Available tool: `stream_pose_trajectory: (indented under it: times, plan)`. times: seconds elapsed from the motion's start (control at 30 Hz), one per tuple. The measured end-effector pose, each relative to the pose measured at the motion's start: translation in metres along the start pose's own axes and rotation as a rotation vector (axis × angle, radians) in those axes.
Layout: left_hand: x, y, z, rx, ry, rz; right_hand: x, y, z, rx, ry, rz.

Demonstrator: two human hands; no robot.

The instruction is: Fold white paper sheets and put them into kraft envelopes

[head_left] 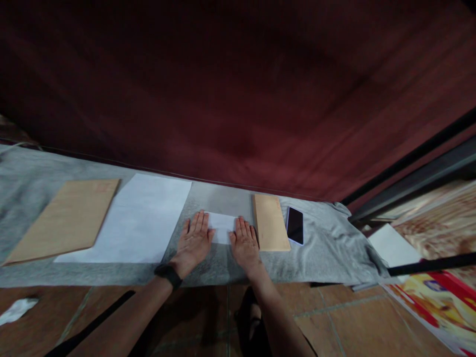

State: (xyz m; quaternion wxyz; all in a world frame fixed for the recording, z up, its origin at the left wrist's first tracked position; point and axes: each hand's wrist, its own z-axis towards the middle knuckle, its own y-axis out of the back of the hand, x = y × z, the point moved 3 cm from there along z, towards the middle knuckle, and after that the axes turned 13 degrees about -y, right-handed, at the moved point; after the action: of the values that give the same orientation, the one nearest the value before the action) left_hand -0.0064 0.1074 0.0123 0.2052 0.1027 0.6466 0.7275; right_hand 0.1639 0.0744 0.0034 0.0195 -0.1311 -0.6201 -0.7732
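Well, take the small white paper as the clock's center, with 12 pointing away from the person: it lies flat on the grey cloth, between the 2 hands. The left hand is at 9 o'clock and the right hand at 3, both palm down, spread flat with fingers extended, gripping nothing; each covers an end of the paper, so I cannot tell where its side edges stop. For good work here, I would keep the pressure even under both palms and smooth outward from the middle, since the soft cloth could ruck and let the paper crease or skew. Farther toward 9 lie the large white sheet and a brown envelope. At 3, just beyond the right hand, lies a tan packet, with a phone beside it.
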Motion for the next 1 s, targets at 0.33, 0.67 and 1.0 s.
stream_pose_trajectory:
  times: [0.33,0.67,1.0]
  plan:
    - [-0.009,0.006,0.000,-0.126,-0.100,-0.016,-0.002,0.002,-0.005,-0.034,-0.014,-0.022]
    - [-0.041,-0.008,-0.027,-0.043,-0.464,-0.099,-0.001,0.009,-0.005,0.001,-0.023,-0.008]
    - [-0.022,0.001,-0.004,0.077,-0.529,-0.274,0.013,0.022,-0.047,0.159,0.076,0.046]
